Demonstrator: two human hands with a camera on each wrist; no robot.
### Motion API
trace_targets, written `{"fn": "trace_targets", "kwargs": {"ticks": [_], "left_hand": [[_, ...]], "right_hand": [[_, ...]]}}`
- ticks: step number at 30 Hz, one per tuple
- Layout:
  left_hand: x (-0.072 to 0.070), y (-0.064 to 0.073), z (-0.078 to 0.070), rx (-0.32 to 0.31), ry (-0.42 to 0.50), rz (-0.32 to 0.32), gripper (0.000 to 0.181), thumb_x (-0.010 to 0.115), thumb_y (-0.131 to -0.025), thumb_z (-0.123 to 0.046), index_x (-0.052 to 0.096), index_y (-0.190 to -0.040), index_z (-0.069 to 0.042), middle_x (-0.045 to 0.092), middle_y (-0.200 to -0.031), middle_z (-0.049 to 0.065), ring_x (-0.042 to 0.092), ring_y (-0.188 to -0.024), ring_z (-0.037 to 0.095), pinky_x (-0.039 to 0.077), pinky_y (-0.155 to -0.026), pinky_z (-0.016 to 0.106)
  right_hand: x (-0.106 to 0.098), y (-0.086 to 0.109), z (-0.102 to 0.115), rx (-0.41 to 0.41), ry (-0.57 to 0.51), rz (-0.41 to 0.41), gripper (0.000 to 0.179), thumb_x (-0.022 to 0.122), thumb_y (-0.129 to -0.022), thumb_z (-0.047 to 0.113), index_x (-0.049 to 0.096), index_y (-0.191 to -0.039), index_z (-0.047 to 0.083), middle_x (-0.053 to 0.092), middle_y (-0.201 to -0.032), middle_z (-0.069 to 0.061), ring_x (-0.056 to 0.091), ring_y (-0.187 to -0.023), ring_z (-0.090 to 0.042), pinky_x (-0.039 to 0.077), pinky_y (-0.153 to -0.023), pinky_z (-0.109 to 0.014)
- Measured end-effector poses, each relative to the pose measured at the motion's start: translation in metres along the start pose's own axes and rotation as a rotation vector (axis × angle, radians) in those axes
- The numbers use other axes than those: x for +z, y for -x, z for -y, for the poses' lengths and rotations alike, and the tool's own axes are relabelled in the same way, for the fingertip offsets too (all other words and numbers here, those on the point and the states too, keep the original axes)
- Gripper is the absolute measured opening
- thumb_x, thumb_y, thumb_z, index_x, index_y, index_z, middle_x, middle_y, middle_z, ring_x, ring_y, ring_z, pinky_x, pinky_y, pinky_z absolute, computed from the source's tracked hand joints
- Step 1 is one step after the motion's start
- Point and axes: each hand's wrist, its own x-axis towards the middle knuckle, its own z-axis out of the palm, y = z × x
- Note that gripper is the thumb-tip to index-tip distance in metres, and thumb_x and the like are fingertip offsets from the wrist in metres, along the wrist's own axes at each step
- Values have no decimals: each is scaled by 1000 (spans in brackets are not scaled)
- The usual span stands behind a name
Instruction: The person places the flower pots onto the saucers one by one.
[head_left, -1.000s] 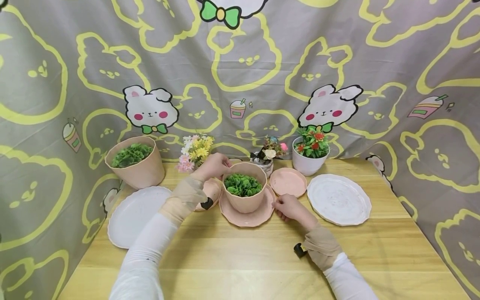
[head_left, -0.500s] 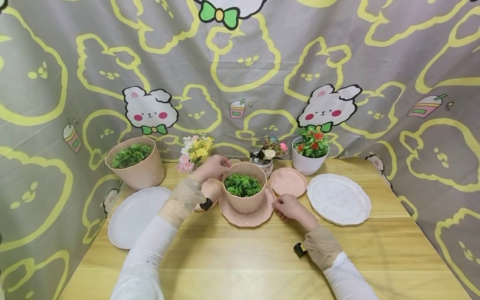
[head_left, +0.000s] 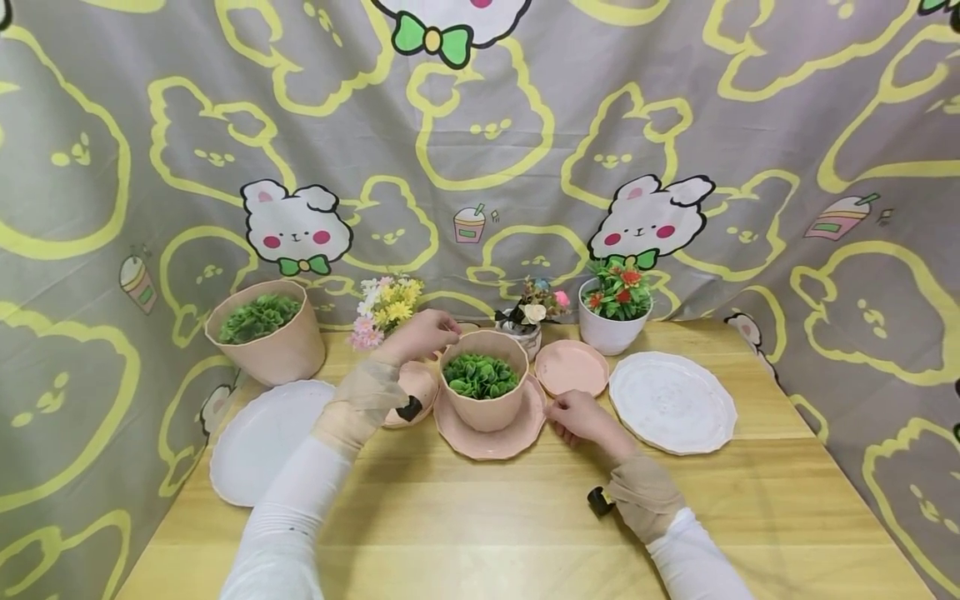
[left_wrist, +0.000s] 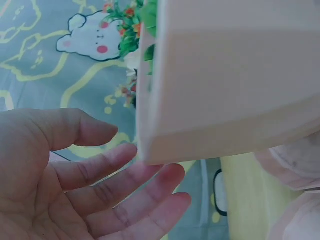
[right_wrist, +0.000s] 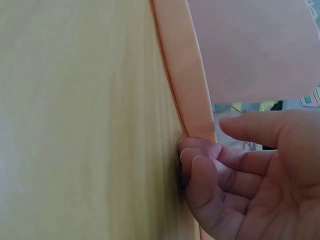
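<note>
A pale peach pot (head_left: pixel 487 412) with a green leafy plant (head_left: pixel 482 376) stands on a pink scalloped saucer (head_left: pixel 492 447). My left hand (head_left: pixel 426 333) is at the pot's far left side. In the left wrist view its loosely extended fingers (left_wrist: pixel 172 175) are right at the pot's rim, the thumb apart from it. At the saucer's right edge is my right hand (head_left: pixel 585 419). The right wrist view shows its curled fingers (right_wrist: pixel 202 180) against the outside of the saucer's rim (right_wrist: pixel 187 75), with the thumb on the inner side.
Smaller pink saucers (head_left: pixel 572 368) flank the pot. White scalloped plates lie left (head_left: pixel 262 442) and right (head_left: pixel 672 402). Behind stand a larger peach pot (head_left: pixel 281 354), daisies (head_left: pixel 393 308), a small flower pot (head_left: pixel 528 337) and a white pot with red flowers (head_left: pixel 613 332). A patterned curtain encloses the table.
The head view has tilted slightly, so the whole scene sits a little lower and further left. Both hands stay at the pot and saucer, with hardly any movement.
</note>
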Motion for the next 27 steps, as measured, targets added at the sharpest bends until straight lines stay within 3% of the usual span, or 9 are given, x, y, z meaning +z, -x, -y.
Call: {"fn": "trace_targets", "kwargs": {"ticks": [5,12,20,24,27], "left_hand": [[-4,-4,-9,-8,-39,8,34,54,-97,-22,60,-124,-1,63,-122,17,66,-103,33,58,-83,46],[-6,-16,-23,30,-124,35,30,58,-95,-24,64,-119,-6,65,-115,13,63,-100,30,57,-78,42],[-8,-27,-37,15,-143,81,38,59,-94,-28,61,-125,-8,63,-120,11,60,-109,31,56,-86,46],[-9,-32,-43,9,-165,72,39,61,-93,-30,62,-125,-7,64,-115,12,60,-108,32,56,-82,43],[-10,-35,-47,-13,-178,69,37,63,-92,-32,63,-122,-9,64,-104,8,61,-92,27,55,-71,37]], "right_hand": [[-6,2,-3,24,-15,-33,33,53,-99,19,58,-73,0,58,-58,-5,55,-43,-12,52,-43,-27],[-19,5,-8,111,-47,-98,39,49,-101,22,61,-74,-2,59,-55,-5,55,-43,-12,52,-43,-28],[-29,5,-15,210,-59,-163,43,43,-102,21,63,-72,-3,60,-53,-5,57,-43,-11,54,-45,-26],[-30,5,-18,237,-91,-155,43,42,-102,21,61,-72,-4,59,-52,-4,57,-43,-10,55,-46,-27],[-31,4,-20,257,-105,-153,43,42,-102,22,61,-72,-3,58,-52,-4,57,-43,-10,55,-46,-27]]}}
